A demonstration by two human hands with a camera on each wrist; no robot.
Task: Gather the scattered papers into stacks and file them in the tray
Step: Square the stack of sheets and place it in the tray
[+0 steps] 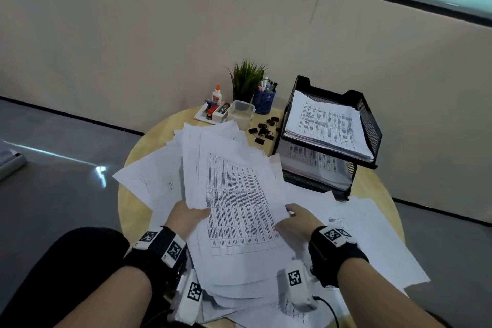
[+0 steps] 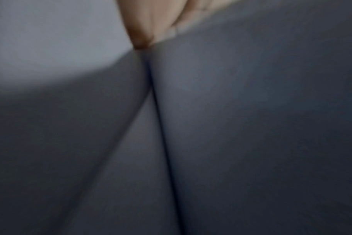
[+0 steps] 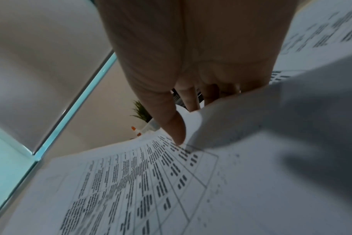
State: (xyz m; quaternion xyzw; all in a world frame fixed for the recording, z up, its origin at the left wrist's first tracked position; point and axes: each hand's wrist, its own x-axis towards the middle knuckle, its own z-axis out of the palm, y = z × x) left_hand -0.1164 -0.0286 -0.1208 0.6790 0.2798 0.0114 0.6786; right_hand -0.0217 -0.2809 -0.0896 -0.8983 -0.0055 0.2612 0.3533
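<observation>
Papers (image 1: pixel 234 194) are lying mostly in a loose, fanned heap across the middle of the round counter (image 1: pixel 138 152), with a few sheets sliding out toward its left and right edges, so the gathering is only partly underway. The tray (image 1: pixel 370 125), a black mesh one with two levels, is standing at the far right of the counter, and both levels are already holding a filed stack, which suggests a good share of the work is done while the big heap is still waiting to be squared up and filed. The left hand (image 1: pixel 186 217) is lying against the left side of the top bundle, its thumb pressing on the printed sheet; its fingers are hidden under the paper, so I cannot tell how they are curled, and the left wrist view is showing little but dark, blurred paper. The right hand (image 1: pixel 294 221) is pinching the right edge of the same bundle, thumb on top and fingers (image 3: pixel 189 98) tucked beneath. Counting: two filed stacks, one loose heap whose sheets are too many and too overlapped to number, and two hands working. Behind the heap a cluster of binder clips (image 1: pixel 262 129), one glue bottle (image 1: pixel 217 93), one small plant (image 1: pixel 246 80), one pen cup (image 1: pixel 263 101) and one clear lidded box (image 1: pixel 241 112) are sitting.
</observation>
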